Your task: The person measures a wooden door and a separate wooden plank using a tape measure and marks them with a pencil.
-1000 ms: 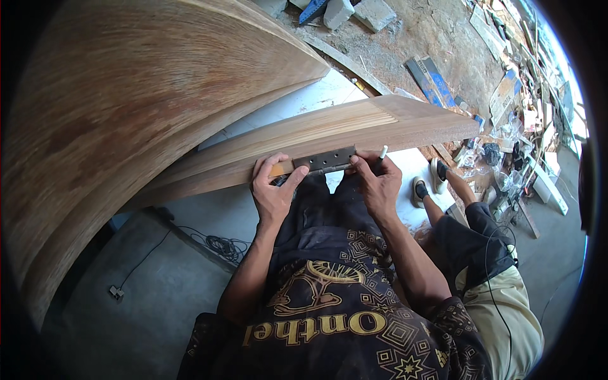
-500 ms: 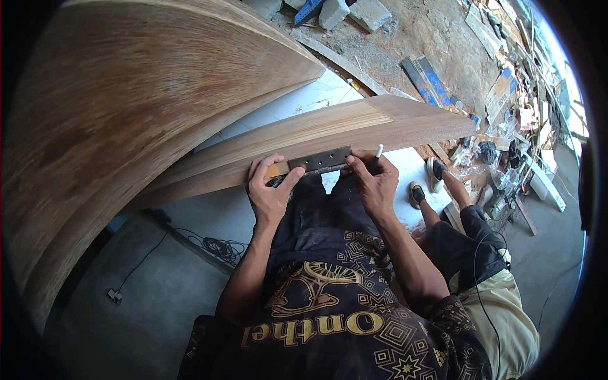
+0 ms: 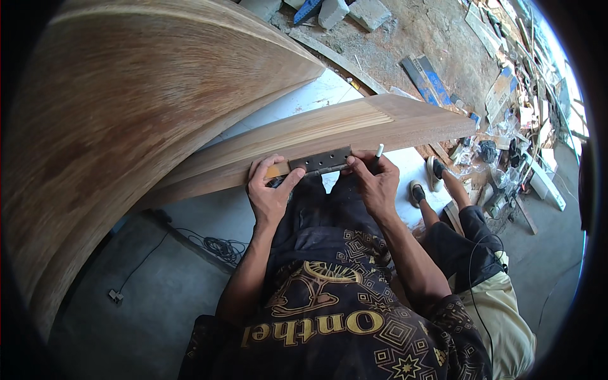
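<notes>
A large wooden panel point(image 3: 158, 107) rises left of the wooden beam point(image 3: 430, 128), and a coiled cable point(image 3: 223, 248) lies on the floor point(image 3: 168, 323) on the beam's near side. Along the beam's near edge, the left hand point(image 3: 271, 195) has its fingers point(image 3: 257, 167) bent over the wood and its thumb on the left end of a dark metal hinge point(image 3: 327, 158). Something yellow, hard to make out, shows under that grip. The hinge lies along the beam's near edge, roughly midway. The right hand point(image 3: 381, 185) pinches the hinge's right end, fingers nearly closed, with a white-tipped pen point(image 3: 379, 151) tucked in the same grip.

Uneven thumb pressure could skew the hinge out of line with the beam's edge, and the pen crowding the right grip could make that end slip. The hinge's long axis follows the beam, left to right, its right end slightly farther from the person; its drilled plate faces up, its barrel toward the person. Right of the beam's near side stands a co-worker point(image 3: 462, 244).
</notes>
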The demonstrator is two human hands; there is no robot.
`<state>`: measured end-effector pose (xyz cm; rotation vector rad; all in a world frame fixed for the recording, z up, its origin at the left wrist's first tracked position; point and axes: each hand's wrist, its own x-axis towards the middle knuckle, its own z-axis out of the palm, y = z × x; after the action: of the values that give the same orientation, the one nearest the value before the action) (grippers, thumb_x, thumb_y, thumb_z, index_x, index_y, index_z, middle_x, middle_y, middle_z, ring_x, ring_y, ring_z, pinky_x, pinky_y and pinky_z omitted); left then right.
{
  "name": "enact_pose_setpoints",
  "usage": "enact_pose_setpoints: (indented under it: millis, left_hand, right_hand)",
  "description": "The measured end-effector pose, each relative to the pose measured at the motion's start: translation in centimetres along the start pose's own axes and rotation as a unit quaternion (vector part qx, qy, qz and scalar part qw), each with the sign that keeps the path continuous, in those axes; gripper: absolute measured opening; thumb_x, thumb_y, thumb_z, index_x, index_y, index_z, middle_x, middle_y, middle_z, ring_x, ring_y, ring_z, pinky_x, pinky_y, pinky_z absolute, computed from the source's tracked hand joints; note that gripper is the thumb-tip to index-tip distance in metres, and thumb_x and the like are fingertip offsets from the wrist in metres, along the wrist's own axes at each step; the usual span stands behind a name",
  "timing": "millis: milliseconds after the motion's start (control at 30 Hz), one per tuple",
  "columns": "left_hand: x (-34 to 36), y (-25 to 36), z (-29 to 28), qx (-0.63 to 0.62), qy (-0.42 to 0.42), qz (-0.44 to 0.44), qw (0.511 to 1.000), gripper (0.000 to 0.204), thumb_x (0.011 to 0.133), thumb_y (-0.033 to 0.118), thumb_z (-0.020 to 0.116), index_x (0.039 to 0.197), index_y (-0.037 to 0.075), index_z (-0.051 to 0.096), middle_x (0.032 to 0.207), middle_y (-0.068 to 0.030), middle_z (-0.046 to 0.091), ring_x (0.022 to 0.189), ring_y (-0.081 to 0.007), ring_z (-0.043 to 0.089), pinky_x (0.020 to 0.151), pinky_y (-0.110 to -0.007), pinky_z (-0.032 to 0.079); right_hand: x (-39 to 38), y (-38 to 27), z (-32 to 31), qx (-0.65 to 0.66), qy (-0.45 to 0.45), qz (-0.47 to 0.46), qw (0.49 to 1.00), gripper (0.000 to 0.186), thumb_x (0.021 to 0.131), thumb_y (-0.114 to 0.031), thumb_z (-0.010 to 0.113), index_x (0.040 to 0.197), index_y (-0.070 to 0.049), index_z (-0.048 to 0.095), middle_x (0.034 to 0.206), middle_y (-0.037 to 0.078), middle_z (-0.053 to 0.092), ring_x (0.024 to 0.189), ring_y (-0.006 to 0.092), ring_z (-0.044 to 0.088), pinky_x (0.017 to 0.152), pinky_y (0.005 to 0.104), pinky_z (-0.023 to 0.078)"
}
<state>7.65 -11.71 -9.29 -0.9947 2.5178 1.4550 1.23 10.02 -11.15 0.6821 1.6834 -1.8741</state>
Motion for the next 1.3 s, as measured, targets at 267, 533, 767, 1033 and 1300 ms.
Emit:
enact_pose_setpoints:
  millis: [267, 533, 767, 1033, 1300]
  left_hand:
    - [0.0, -0.3, 0.1, -0.017, -0.003, -0.016, 1.000, 0.050, 0.077, 0.034, 0.096, 0.109, 0.003, 0.074, 0.109, -0.0089, 0.070, 0.101, -0.0242, 0.069, 0.083, -0.036, 0.053]
    - [-0.1, -0.3, 0.0, -0.023, -0.010, -0.036, 0.999, 0.050, 0.076, 0.034, 0.096, 0.109, 0.004, 0.074, 0.109, -0.0084, 0.070, 0.101, -0.0232, 0.069, 0.081, -0.035, 0.053]
    - [0.1, 0.5, 0.0, -0.013, -0.013, -0.053, 0.998, 0.047, 0.075, 0.032, 0.096, 0.105, 0.002, 0.073, 0.105, -0.0102, 0.070, 0.097, -0.0265, 0.068, 0.086, -0.038, 0.053]
    - [0.5, 0.6, -0.2, -0.006, -0.025, -0.071, 0.997, 0.047, 0.075, 0.031, 0.095, 0.102, 0.001, 0.071, 0.100, -0.0120, 0.069, 0.094, -0.0274, 0.067, 0.090, -0.039, 0.052]
    - [0.7, -0.7, -0.2, 0.001, -0.031, -0.028, 0.999, 0.039, 0.079, 0.016, 0.093, 0.103, -0.003, 0.069, 0.086, -0.0054, 0.067, 0.064, -0.0115, 0.065, 0.058, -0.027, 0.050]
  right_hand:
    - [0.0, -0.2, 0.0, 0.007, -0.005, 0.000, 1.000, 0.017, 0.097, -0.005, 0.077, 0.108, 0.007, 0.072, 0.087, 0.012, 0.076, 0.080, 0.0182, 0.074, 0.076, 0.0295, 0.058]
    - [0.1, 0.0, -0.2, 0.018, -0.011, 0.006, 1.000, 0.016, 0.095, -0.003, 0.077, 0.107, 0.006, 0.073, 0.090, 0.012, 0.076, 0.081, 0.0181, 0.074, 0.075, 0.0293, 0.056]
    - [-0.3, -2.9, -0.8, -0.084, -0.028, 0.031, 0.996, 0.020, 0.099, -0.013, 0.074, 0.110, 0.004, 0.074, 0.090, 0.010, 0.076, 0.078, 0.0158, 0.073, 0.074, 0.0293, 0.055]
    - [2.0, -7.9, -6.2, -0.077, -0.013, -0.175, 0.982, 0.048, 0.114, -0.039, 0.048, 0.105, 0.002, 0.070, 0.086, 0.008, 0.069, 0.072, 0.0117, 0.065, 0.059, 0.0256, 0.048]
    - [6.1, -6.5, 2.4, -0.157, -0.296, -0.177, 0.925, 0.016, 0.099, -0.012, 0.073, 0.108, -0.003, 0.063, 0.086, 0.004, 0.069, 0.081, 0.0144, 0.066, 0.074, 0.0322, 0.052]
